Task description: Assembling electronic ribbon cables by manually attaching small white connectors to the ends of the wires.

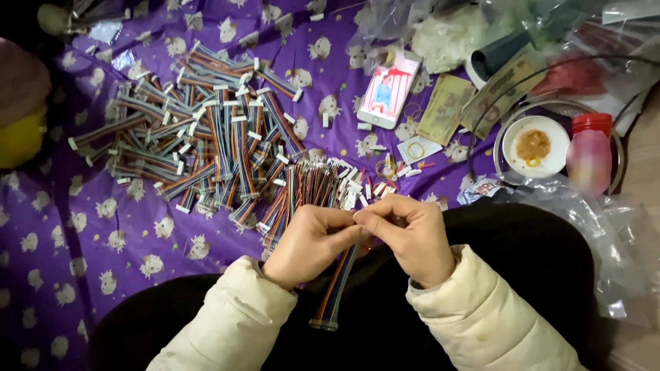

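Both hands meet at the lower middle of the frame, fingers curled tight. The left hand (311, 242) grips the upper end of a flat ribbon cable (335, 288), a band of thin coloured wires that hangs down from the fist over the dark lap and ends in a small dark connector. The right hand (410, 237) pinches narrowly at the same top end, thumb and forefinger pressed against the left fingertips; what sits between them is too small to tell. Cream padded sleeves (234, 323) with a quilted, puffy surface cover both wrists.

At the far left edge lies a rounded yellow and pink thing, blurred. A purple cloth (103, 240), smooth and printed with small pale animal shapes, covers the floor. On it, upper left to centre, spreads a pile of ribbon cables (206, 137), striped and flat, each tipped with white plastic plugs. Just above the hands lies a looser bundle of wires (316, 184) with bare thin ends, and white plugs are scattered beside it.

Right of centre, a phone (388, 89) lies with its screen lit, near worn paper banknotes (447, 106). Farther right, a round white dish (535, 145) with an orange-brown smear rests in a metal tray (500, 130), next to a pink jar with a red lid (590, 154). Crinkled clear plastic bags (605, 233) fill the right edge.
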